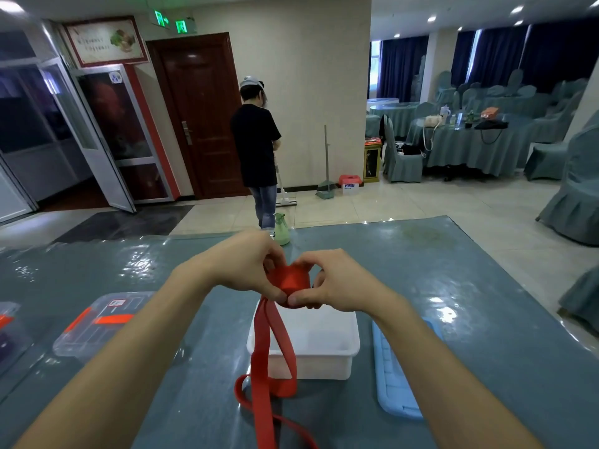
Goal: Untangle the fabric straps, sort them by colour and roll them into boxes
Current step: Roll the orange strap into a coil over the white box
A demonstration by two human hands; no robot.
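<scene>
The room is bright from round ceiling lights. White glare shines on the glossy table cover. Straight lines bend near the edges. Things at the left edge look blurry.

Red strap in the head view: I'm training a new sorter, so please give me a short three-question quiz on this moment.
1. True or false: the left hand and the right hand both pinch the rolled part of the red strap.
2. Which lies just right of the white box? A) a green bottle B) a light blue lid C) a purple strap
3. Fill in: the strap's unrolled tail hangs past the box and trails onto the ____.
Key: 1 true; 2 B; 3 table.
</scene>
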